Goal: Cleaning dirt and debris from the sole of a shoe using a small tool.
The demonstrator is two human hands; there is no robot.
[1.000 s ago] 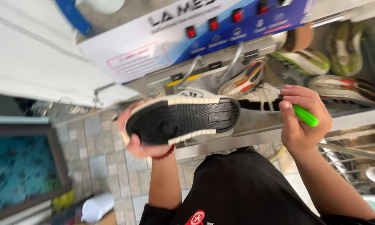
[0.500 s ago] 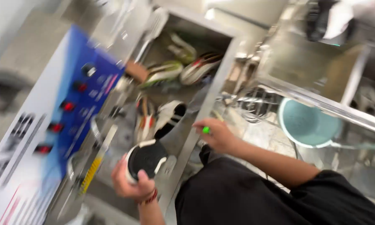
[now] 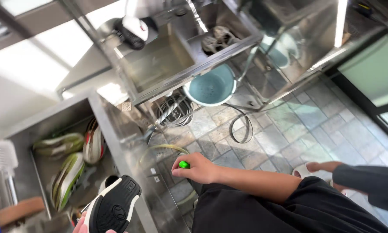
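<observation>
1. Right now the steel trough on the left (image 3: 43,129) holds several shoes: two with green-and-white soles (image 3: 67,172), one with red trim (image 3: 92,144), all lying on their sides, packed close together.
2. White bristle brush (image 3: 4,157) stands at the trough's far left edge, with a brown curved piece (image 3: 17,210) just below it.
3. Upper steel sink basin (image 3: 159,60) looks empty; the shallower steel tray (image 3: 220,36) beside it has a pair of dark worn shoes in it.
4. Pale teal plastic bucket (image 3: 211,86) sits on the stone-tile floor (image 3: 289,129) under the sink; I can't tell what's inside. Loose hose loop (image 3: 241,127) lies just beside it.
5. Left hand (image 3: 79,226) is at the bottom edge, mostly cut off. It carries a white shoe with a black rubber sole (image 3: 112,209), sole up, beside the trough's rim. Grip itself isn't visible.
6. Right hand (image 3: 198,168) is curled closed around a small bright green tool (image 3: 184,164); only the green tip pokes out past the fingers (image 3: 189,172), over the floor, apart from the shoe.
7. Another person's hand and dark sleeve (image 3: 366,183) enter from the right edge.
</observation>
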